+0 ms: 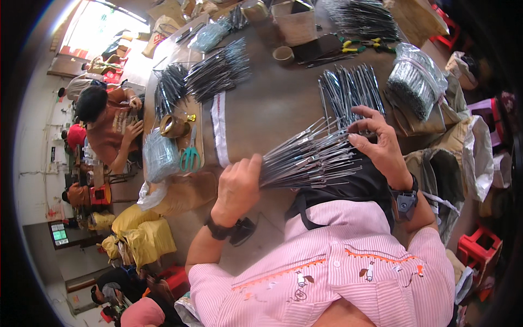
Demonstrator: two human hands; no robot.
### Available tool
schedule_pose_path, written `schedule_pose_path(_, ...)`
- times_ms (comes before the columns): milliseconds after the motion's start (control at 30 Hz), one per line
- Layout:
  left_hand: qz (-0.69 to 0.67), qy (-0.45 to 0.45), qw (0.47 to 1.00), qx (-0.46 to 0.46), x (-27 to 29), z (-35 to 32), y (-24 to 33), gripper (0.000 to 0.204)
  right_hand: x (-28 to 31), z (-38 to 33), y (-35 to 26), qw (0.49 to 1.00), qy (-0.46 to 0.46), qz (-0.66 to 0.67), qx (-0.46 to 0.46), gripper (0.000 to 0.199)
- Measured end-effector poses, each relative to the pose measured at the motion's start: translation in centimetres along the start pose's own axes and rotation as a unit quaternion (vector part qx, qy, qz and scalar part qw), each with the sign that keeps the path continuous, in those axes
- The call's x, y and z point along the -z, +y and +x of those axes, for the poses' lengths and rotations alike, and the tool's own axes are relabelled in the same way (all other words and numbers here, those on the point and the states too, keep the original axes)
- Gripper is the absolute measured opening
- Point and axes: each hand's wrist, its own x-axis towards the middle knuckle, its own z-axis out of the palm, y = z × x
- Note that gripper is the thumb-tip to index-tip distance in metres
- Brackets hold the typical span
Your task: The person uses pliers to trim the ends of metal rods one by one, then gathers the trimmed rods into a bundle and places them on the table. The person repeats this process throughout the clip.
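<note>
A clear plastic bag (415,76) stuffed with thin grey metal pieces sits at the far right of the table (283,103), and a second clear bag (161,155) of the same stuff lies at the near left edge. A long white strip with a red stripe (219,128) lies on the table just left of the middle. Brown paper sacks (447,163) slump beside the table's right edge, and yellow bags (139,229) sit on the floor at the near left.

The brown table top is round, with bare room in its middle between the heaps. Piles of slim grey metal rods (218,71) lie far left, another fanned row (348,87) far right. Green-handled scissors (190,155) and a roll of brown tape (173,126) rest near the left edge.

The left hand (238,185) is closed around one end of a bundle of thin metal rods (308,158), which is held over the near edge of the table and fans out toward the right. The right hand (381,141) is partly open, fingers curled over the spread far ends of the bundle, touching them. Both wrists wear dark bands. The rods are smooth, shiny and straight. Another person (106,128) sits at the left.
</note>
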Motion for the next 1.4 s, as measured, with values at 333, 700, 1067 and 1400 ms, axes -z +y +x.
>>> schedule_pose_path(333, 0.019, 0.022, 1.000, -0.004, 1.1, -0.4, -0.1, 0.034, -1.8, 1.3, -0.6, 0.998, -0.056, -0.032, 0.017, 0.020)
schedule_pose_path(700, 0.022, 0.034, 0.999, -0.020, 1.5, -0.6, -0.5, 0.035, -2.8, 1.6, 0.5, 0.979, -0.095, 0.138, -0.114, 0.016)
schedule_pose_path(1067, 0.026, 0.030, 0.999, -0.016, 2.0, -1.0, -1.0, 0.038, -2.6, 2.1, 0.6, 0.956, -0.091, 0.248, -0.128, 0.010)
schedule_pose_path(1400, 0.052, -0.003, 0.998, -0.020, 2.7, -1.0, -0.6, 0.038, -1.8, 1.8, 0.5, 0.965, -0.099, 0.219, -0.110, 0.010)
